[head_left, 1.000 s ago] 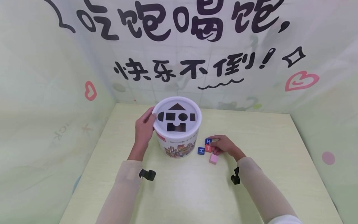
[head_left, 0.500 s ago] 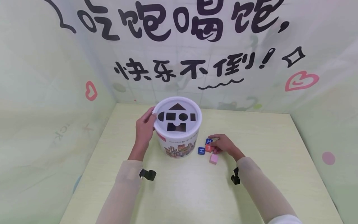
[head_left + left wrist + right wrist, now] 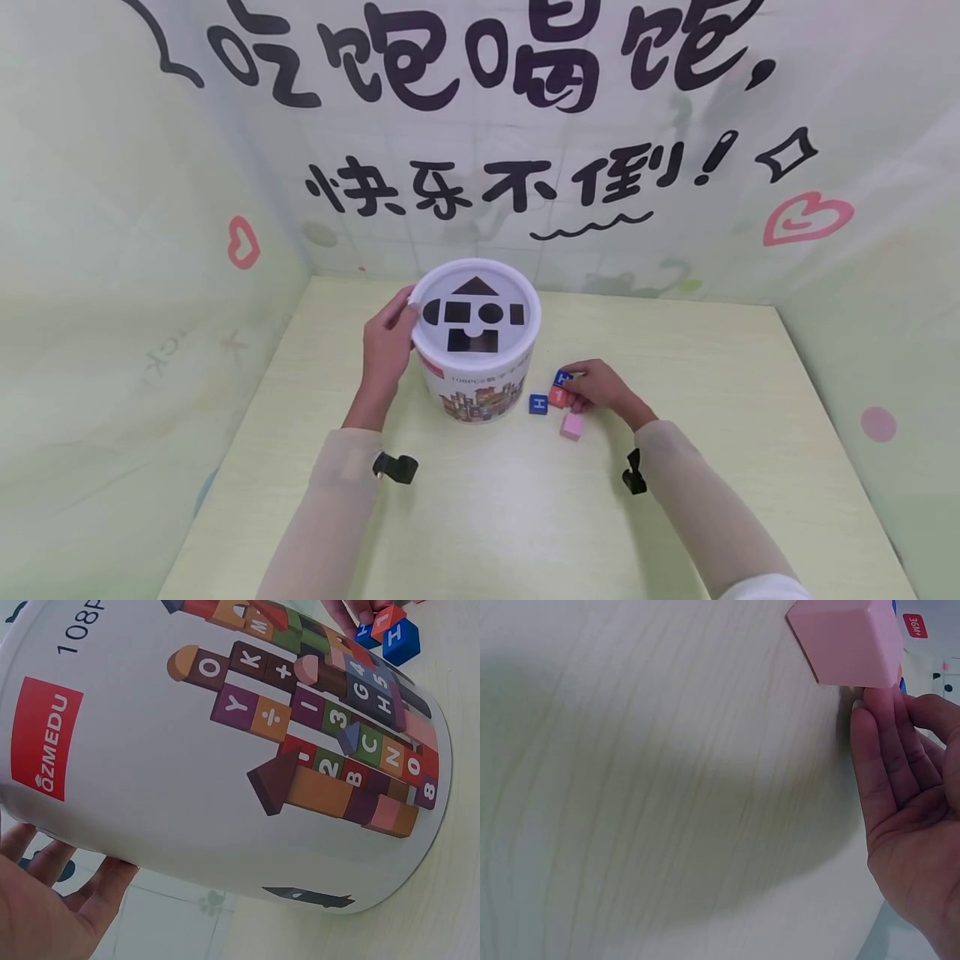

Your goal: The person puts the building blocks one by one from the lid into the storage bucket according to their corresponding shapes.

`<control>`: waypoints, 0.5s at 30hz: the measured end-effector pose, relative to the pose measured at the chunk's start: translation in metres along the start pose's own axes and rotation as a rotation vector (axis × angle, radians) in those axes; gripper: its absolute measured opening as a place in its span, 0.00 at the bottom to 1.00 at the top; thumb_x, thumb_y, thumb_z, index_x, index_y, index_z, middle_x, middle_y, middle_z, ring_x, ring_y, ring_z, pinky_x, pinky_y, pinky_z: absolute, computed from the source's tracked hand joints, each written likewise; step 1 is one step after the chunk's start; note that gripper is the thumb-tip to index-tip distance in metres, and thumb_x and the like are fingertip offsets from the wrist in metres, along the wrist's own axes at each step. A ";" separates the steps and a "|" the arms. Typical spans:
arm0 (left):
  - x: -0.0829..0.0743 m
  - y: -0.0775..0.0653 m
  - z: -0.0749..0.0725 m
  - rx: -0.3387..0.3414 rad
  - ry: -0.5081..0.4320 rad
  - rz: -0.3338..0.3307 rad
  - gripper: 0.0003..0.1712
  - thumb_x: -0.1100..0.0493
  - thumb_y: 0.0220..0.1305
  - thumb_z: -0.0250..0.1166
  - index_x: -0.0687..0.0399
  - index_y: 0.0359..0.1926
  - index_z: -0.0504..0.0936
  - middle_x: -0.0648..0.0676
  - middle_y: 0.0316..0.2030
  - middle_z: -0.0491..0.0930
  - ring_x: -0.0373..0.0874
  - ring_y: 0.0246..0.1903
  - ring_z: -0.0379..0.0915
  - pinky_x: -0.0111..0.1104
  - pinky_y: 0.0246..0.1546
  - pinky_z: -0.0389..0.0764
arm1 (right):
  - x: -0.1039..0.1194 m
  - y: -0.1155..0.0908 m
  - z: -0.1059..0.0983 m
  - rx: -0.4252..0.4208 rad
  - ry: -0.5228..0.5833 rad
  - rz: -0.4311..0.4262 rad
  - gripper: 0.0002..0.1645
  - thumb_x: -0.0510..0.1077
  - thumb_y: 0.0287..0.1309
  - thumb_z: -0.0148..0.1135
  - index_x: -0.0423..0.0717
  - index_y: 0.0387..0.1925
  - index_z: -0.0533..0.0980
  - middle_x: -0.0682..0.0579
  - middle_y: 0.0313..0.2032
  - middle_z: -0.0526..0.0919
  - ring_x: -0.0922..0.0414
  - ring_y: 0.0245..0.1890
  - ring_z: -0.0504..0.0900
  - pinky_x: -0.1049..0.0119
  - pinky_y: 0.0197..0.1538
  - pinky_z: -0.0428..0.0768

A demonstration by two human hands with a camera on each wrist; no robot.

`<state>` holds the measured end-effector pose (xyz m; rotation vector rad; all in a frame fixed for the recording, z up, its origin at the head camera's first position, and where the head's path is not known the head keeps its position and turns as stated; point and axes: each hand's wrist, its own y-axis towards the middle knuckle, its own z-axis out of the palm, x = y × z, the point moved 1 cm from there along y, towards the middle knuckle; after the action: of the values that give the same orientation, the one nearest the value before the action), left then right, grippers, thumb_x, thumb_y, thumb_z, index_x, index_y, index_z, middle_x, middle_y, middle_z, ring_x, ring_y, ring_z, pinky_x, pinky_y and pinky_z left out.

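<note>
A white lidded bucket [image 3: 480, 392] of building blocks, its lid cut with shaped holes, stands upright. My left hand [image 3: 386, 346] grips its left side near the lid rim; in the left wrist view, the fingers [image 3: 109, 889] lie against the wall, tips hidden behind it. To the bucket's right, my right hand [image 3: 603, 390] pinches a blue letter block [image 3: 562, 379], partly covered by the fingers. A red block [image 3: 557, 396] marked 1 lies against it. Another blue block [image 3: 538, 404] with an H sits left of the red one. A pink block [image 3: 847, 641] lies just in front of the right fingers.
The pale wooden table [image 3: 480, 517] is bounded by a printed back curtain [image 3: 480, 233] and curtains at both sides. The bucket stands toward the table's back edge. A wrist camera mount [image 3: 397, 468] sits on the left arm.
The rear blue block has turned and shifted slightly right under my right fingers. My left hand and the bucket have stayed put.
</note>
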<state>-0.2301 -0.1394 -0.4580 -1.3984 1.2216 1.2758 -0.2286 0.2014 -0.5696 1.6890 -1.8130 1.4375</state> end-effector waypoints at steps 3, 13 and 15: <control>0.000 0.000 0.000 0.000 -0.004 0.002 0.22 0.47 0.70 0.56 0.38 0.63 0.76 0.50 0.59 0.78 0.48 0.51 0.79 0.31 0.44 0.85 | 0.000 0.002 0.001 -0.008 -0.054 -0.031 0.27 0.39 0.64 0.56 0.36 0.64 0.70 0.48 0.22 0.83 0.58 0.18 0.81 0.65 0.25 0.84; 0.000 0.000 0.000 0.000 -0.006 -0.006 0.23 0.47 0.70 0.56 0.37 0.64 0.75 0.51 0.61 0.77 0.51 0.53 0.78 0.31 0.45 0.85 | 0.003 -0.002 0.004 -0.028 -0.088 0.054 0.30 0.41 0.65 0.59 0.49 0.68 0.68 0.47 0.26 0.82 0.55 0.22 0.81 0.67 0.28 0.84; 0.000 -0.001 0.000 -0.002 -0.006 -0.009 0.22 0.47 0.70 0.56 0.37 0.64 0.76 0.51 0.61 0.77 0.51 0.53 0.78 0.31 0.44 0.85 | 0.003 -0.003 0.004 -0.031 -0.076 0.061 0.30 0.41 0.65 0.59 0.49 0.68 0.68 0.47 0.26 0.82 0.54 0.22 0.81 0.67 0.29 0.84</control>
<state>-0.2295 -0.1393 -0.4580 -1.3994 1.2088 1.2740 -0.2253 0.1973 -0.5680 1.7096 -1.9325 1.3788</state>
